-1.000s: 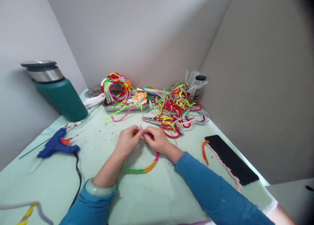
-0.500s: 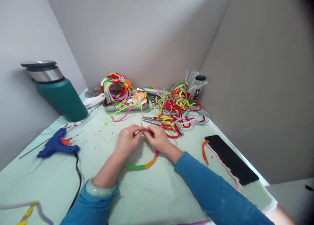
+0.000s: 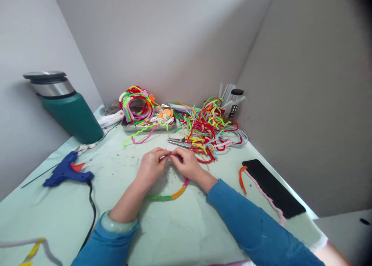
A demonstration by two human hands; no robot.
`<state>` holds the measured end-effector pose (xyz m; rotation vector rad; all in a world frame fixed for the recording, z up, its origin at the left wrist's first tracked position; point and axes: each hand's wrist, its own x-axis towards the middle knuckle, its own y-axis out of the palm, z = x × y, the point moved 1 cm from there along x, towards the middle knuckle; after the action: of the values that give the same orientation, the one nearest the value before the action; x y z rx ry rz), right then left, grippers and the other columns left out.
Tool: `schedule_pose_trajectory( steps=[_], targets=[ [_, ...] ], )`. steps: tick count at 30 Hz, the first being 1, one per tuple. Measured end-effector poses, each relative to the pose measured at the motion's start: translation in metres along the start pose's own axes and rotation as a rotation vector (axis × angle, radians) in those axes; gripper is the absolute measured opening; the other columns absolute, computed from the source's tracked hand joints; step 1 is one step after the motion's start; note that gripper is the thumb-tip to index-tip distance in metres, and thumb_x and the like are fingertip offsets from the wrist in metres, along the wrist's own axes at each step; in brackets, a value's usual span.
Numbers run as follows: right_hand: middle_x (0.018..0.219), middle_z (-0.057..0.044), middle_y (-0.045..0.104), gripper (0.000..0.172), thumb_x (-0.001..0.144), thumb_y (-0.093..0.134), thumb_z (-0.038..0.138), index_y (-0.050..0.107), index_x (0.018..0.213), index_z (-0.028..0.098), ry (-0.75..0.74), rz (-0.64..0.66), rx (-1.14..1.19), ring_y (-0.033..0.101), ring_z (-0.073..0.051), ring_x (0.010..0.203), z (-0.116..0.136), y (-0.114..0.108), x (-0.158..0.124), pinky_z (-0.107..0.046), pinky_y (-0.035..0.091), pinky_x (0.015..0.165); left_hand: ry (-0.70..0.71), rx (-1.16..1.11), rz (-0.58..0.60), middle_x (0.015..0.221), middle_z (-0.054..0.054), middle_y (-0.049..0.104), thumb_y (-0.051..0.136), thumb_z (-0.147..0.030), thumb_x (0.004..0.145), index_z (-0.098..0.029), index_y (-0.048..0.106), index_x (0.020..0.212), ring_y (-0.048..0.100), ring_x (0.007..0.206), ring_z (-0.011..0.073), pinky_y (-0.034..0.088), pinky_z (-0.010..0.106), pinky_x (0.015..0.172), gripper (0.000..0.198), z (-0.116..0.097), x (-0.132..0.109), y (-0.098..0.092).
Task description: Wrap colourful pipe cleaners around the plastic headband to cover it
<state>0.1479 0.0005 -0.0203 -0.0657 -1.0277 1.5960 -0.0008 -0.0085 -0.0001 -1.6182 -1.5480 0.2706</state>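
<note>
My left hand (image 3: 151, 166) and my right hand (image 3: 187, 163) meet at the fingertips over the middle of the table, both pinched shut on the purple end of a curved pipe-cleaner-wrapped band (image 3: 171, 195). The band arcs back toward me under my right palm, showing pink, orange and green sections. Small scissors (image 3: 180, 142) lie just beyond my fingers. Both sleeves are blue, and a pale bangle (image 3: 117, 224) sits on my left wrist.
A tangle of coloured pipe cleaners (image 3: 207, 128) lies at the back right, next to a metal tray (image 3: 151, 126) with finished wrapped bands. A blue glue gun (image 3: 66, 172) with its black cord lies left, a green flask (image 3: 68, 107) behind it. A black phone (image 3: 273, 186) lies right.
My fingers have shifted slightly at the purple end, and the band's green tail has swung a little closer to my left forearm. Nothing else on the table has moved.
</note>
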Motion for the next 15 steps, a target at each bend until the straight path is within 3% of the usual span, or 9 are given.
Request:
schedule_pose_trajectory(
  steps=[15],
  targets=[
    [0.070,-0.002,0.060,0.016,0.082,0.049,0.029,0.059,0.078,0.017,0.054,-0.057,-0.008,0.052,-0.012,0.064,0.0013,-0.0001,0.0013,-0.022,0.036,0.061,0.004,0.032,-0.030,0.093,0.003,0.067,0.048,-0.022,0.078,-0.021,0.069,0.088,0.061,0.080,0.0144,0.044,0.025,0.073,0.023,0.0045,-0.0004,0.0019]
  ],
)
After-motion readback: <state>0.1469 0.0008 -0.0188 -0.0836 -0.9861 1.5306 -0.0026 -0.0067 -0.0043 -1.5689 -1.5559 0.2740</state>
